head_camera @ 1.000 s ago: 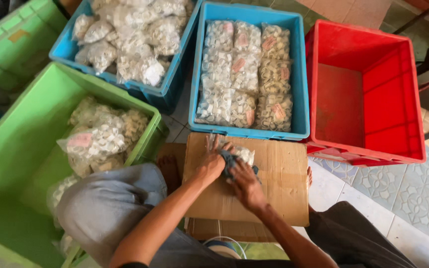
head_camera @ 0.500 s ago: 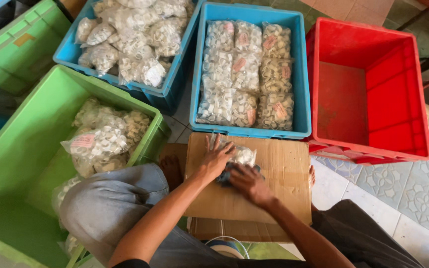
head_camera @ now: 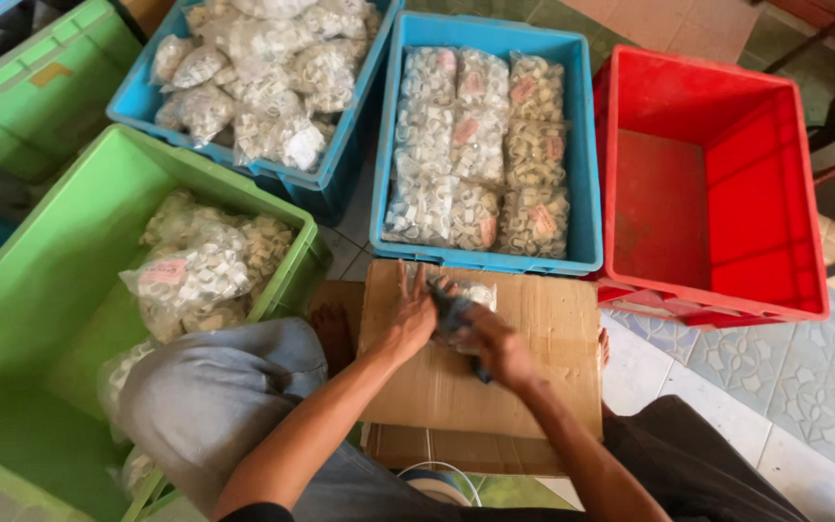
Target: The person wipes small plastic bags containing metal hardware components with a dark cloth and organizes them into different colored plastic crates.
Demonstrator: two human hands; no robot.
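Pressure from both palms was what the step seemed to call for: your left hand (head_camera: 411, 324) lay flat with fingers spread on the clear plastic packet (head_camera: 466, 302), while your right hand (head_camera: 497, 350) was clenched around a dark object I could not identify, its tip against the same packet. You would have done well to keep the left palm steady so the packet could not slide on the cardboard sheet (head_camera: 524, 367) that served as your bench, and to work the right hand evenly across the packet rather than jabbing at one spot. The packet sat near the far edge of the cardboard, just before the blue crate (head_camera: 582, 174) of stacked packets. It looked small, flat and transparent, filled with pale little ring-shaped pieces, much like the bags in the green crate (head_camera: 70, 280) on your left and in the second blue crate (head_camera: 340, 145) beyond it. An empty red crate (head_camera: 707, 203) stood to your right.
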